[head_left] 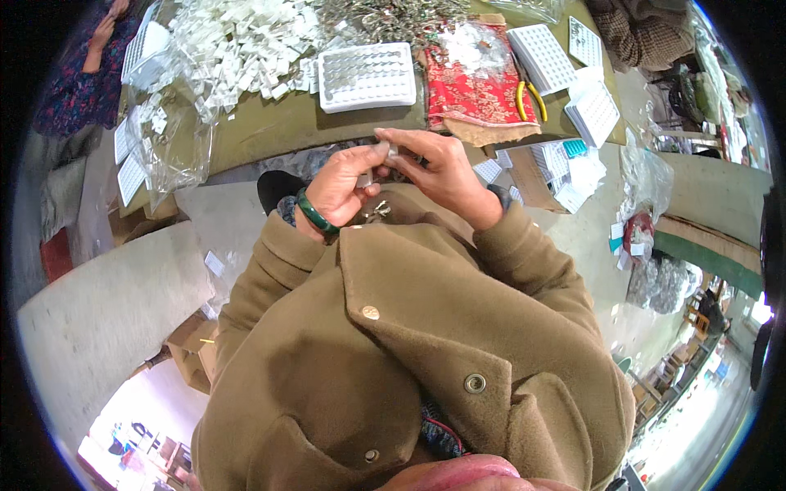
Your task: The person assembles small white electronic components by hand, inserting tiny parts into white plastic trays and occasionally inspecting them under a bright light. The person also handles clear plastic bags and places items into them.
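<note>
Above my lap my two hands meet at the near edge of the table. With fingers closed, my left hand (337, 182) grips a small whitish piece (365, 177), partly hidden by the fingers; a green bangle (316, 213) circles that wrist. The fingers of my right hand (446, 172) pinch a small pale, shiny bit (392, 152) against my left fingertips. Its kind is too small to tell. Several small metal pieces (377, 211) lie on my lap just below the hands.
On the table lie a heap of small white cards (237, 53), a pile of metal pieces (385, 18), a white tray (367, 75), a red patterned cloth (468, 94) and yellow-handled pliers (530, 100). White slotted trays (542, 59) are at the right. An open carton (530, 182) stands below the table edge.
</note>
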Available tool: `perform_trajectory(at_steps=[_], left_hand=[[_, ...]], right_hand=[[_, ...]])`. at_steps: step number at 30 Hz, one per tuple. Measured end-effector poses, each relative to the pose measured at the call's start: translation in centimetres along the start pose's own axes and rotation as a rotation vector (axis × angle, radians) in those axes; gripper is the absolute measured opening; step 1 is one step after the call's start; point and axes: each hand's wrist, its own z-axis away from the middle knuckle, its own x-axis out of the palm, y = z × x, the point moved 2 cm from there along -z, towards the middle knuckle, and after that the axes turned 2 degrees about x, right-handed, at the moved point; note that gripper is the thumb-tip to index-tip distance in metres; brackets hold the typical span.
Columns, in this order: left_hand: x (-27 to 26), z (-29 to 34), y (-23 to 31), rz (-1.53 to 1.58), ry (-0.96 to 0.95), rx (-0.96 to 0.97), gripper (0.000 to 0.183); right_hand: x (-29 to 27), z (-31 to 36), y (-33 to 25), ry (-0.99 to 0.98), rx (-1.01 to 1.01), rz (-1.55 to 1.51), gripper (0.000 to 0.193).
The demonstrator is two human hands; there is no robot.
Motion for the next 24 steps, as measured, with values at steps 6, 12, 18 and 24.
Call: perform_trajectory(at_steps=[6,12,18,24], left_hand=[[1.4,-1.1,0.9,-0.349,-0.076,0.137,0.025],[3.0,-3.2,2.0,-0.399,-0.106,0.196,0.026],[3.3,-4.3,0.8,-0.245,-0.061,0.069,0.024],[2.7,-4.5,0.5,-0.222,-0.031,-0.013,0.036]], right_hand=[[-5.9,0.4,3.3,0.224,0.361,-0.114,0.018],[-8.6,-3.3,5.9,0.273,0.127,0.485,0.018],[-7.6,-4.7,7.3,0.169,0.164,0.745,0.013],[-8.7,-3.3,6.5,0.129,0.129,0.655,0.012]])
